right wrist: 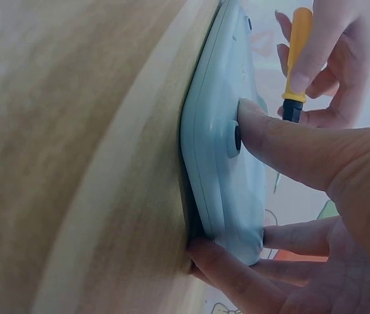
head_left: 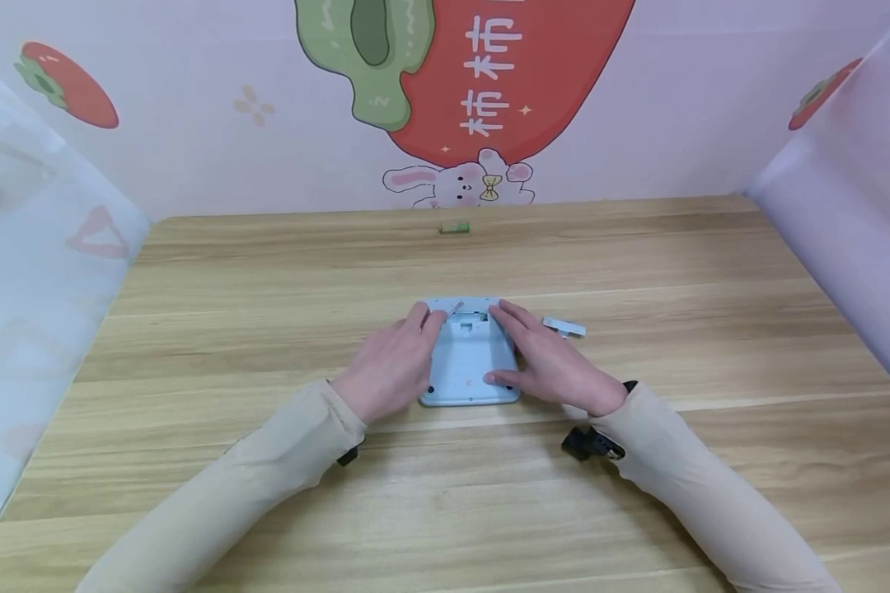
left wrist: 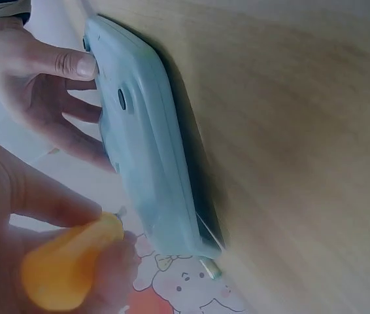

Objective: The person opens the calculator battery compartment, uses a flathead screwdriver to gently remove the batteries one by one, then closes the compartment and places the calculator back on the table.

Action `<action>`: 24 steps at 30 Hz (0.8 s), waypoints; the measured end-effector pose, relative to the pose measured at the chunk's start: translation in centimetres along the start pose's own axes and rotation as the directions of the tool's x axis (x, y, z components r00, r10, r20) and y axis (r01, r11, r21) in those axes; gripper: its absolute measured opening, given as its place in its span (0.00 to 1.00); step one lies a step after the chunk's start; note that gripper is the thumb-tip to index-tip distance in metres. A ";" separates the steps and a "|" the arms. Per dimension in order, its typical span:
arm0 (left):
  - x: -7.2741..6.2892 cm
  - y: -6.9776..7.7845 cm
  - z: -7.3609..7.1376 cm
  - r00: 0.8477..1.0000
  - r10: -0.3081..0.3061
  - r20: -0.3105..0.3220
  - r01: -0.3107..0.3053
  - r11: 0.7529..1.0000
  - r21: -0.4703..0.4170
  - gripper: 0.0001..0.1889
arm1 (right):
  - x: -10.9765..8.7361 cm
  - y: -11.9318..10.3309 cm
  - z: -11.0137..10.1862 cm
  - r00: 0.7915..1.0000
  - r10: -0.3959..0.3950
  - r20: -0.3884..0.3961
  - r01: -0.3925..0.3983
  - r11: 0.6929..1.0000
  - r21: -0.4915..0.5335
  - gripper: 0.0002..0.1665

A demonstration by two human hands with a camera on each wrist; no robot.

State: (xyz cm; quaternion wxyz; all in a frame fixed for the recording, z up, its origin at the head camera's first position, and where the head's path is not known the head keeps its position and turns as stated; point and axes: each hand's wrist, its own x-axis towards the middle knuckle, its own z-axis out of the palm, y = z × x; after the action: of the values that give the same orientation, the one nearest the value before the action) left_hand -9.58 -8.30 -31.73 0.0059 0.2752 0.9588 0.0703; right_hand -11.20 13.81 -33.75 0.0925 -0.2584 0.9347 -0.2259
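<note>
A light blue flat device (head_left: 466,366), possibly a calculator, lies back side up on the table, with an uncovered battery compartment (head_left: 466,316) near its far edge. My left hand (head_left: 395,360) grips the yellow handle of a screwdriver (right wrist: 299,52); its thin shaft slants over the compartment. Whether the tip touches anything is too small to tell. My right hand (head_left: 552,360) holds the device along its right side. Its thumb (right wrist: 283,140) presses on the back by a black foot, and its fingers lie at the far right corner. A loose light blue battery cover (head_left: 564,327) lies right of the device.
A small green battery (head_left: 455,228) lies near the back edge of the wooden table (head_left: 267,280). Printed fabric walls (head_left: 215,140) stand behind the table and at both sides.
</note>
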 end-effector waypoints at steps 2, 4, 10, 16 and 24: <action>0.0 0.0 0.0 1.000 -0.007 -0.009 0.007 1.000 -0.008 0.25 | 0.0 0.0 0.0 1.000 0.002 0.000 -0.002 1.000 -0.001 0.51; 0.1 -0.1 0.1 1.000 -0.017 -0.021 0.017 1.000 -0.016 0.25 | 0.0 0.0 -0.1 1.000 0.001 -0.002 -0.001 1.000 -0.002 0.51; 0.1 -0.5 0.3 0.994 -0.100 -0.053 0.096 0.992 -0.081 0.26 | 0.0 -0.1 -0.1 1.000 0.007 0.003 -0.007 1.000 0.004 0.52; 0.1 -1.0 0.2 0.979 -0.201 -0.043 0.192 0.969 -0.154 0.30 | 0.0 -0.1 0.0 1.000 0.009 0.007 -0.009 1.000 0.003 0.52; -0.4 -2.2 -0.1 0.967 -0.255 -0.028 0.248 0.957 -0.150 0.29 | 0.0 -0.2 0.0 1.000 0.017 0.008 -0.017 1.000 -0.001 0.52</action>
State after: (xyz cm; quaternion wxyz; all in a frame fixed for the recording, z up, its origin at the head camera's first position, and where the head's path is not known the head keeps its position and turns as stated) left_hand -10.37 -10.39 -31.95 0.0125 0.1483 0.9782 0.1449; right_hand -11.09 13.70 -33.68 0.0980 -0.2515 0.9365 -0.2238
